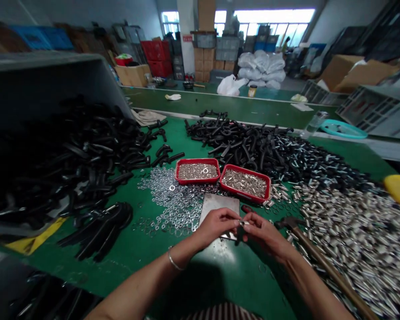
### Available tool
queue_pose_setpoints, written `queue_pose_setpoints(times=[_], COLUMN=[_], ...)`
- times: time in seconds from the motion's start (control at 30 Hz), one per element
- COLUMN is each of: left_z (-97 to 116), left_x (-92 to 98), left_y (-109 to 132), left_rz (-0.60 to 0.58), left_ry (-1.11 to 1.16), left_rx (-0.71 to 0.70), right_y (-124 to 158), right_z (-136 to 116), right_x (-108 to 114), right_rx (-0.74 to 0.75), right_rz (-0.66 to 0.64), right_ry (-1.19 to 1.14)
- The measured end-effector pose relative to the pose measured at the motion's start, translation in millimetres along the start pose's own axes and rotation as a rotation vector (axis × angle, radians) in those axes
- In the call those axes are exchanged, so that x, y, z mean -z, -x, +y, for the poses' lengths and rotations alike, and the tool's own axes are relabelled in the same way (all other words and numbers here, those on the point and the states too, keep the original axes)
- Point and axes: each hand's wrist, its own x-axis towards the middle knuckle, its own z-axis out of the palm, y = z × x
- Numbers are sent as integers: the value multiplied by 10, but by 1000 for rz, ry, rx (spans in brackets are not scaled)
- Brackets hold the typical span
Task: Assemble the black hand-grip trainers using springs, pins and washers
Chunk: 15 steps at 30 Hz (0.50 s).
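My left hand and my right hand meet above the near edge of a flat metal plate. Both are closed in a pinch on a small black part, mostly hidden by the fingers, with a bit of silver metal at its top. Just beyond them stand two red trays, the left tray filled with small metal rings and the right tray with small metal pins or sleeves. Loose washers are spread to the left of the plate.
A hammer lies right of my right hand, beside a large heap of silver metal sleeves. Black handle-like parts are piled behind the trays. More black parts spill from a tipped grey bin at left.
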Motion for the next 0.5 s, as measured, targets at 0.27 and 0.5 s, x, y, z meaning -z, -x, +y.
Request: queue_pose_setpoints(times=[0.27,0.5], left_z=[-107,719], left_x=[136,1493], left_y=[164,235], left_rz=[-18,391], left_ry=[-1026,-1447], left_rx=[-594,-282], right_y=[-89,-52], right_z=[45,-157], right_x=[-132,-270], right_rx=[75,232], right_rz=[217,297], right_ry=[46,391])
